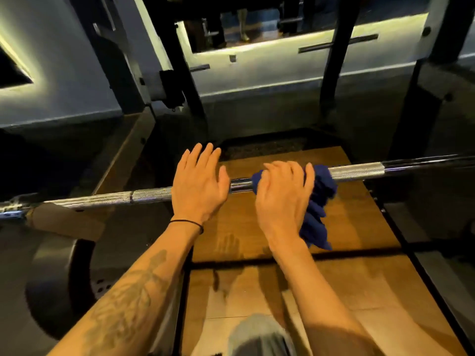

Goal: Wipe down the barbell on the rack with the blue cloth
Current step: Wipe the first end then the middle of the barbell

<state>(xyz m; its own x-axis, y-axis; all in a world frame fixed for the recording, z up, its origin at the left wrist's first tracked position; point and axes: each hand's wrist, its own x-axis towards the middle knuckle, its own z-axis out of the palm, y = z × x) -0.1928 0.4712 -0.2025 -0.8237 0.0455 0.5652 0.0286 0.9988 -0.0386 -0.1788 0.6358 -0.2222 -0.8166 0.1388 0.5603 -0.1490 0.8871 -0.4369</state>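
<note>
A steel barbell [357,171] with knurled sections runs across the view from lower left to upper right, resting on the rack. The blue cloth [321,191] is bunched around the bar right of centre, its loose end hanging down below. My right hand [282,196] presses on the cloth from above, fingers curled over it and the bar. My left hand [199,185] lies flat on the bar just left of the cloth, fingers spread and straight, holding nothing. A short smooth stretch of bar shows between the two hands.
Black rack uprights [334,60] stand beyond the bar. A wooden lifting platform [359,227] lies below. At lower left a dark weight plate [59,278] sits on the bar's end. A lit wall and a mirror are behind the rack.
</note>
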